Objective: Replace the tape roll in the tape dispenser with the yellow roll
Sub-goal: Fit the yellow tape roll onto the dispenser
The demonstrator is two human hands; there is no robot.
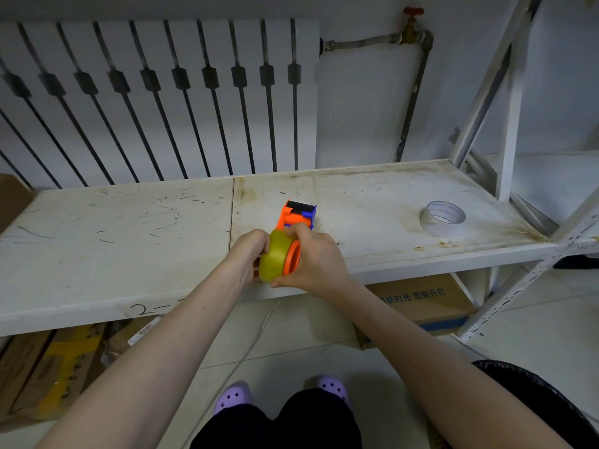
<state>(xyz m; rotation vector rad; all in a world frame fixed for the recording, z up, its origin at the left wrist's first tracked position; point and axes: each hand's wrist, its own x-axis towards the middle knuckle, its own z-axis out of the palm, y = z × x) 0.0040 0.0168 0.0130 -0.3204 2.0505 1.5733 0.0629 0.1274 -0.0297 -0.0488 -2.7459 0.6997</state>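
An orange and blue tape dispenser is held above the front edge of the white shelf. The yellow tape roll sits around the dispenser's orange hub. My left hand grips the roll's left side. Fingers of my right hand wrap over the top and under the bottom of the roll and hub. A white tape roll lies flat on the shelf at the right, apart from both hands.
A radiator and a pipe with a red valve stand behind the shelf. The rack's white uprights rise at the right. Cardboard boxes lie under the shelf. A black bag is at the lower right.
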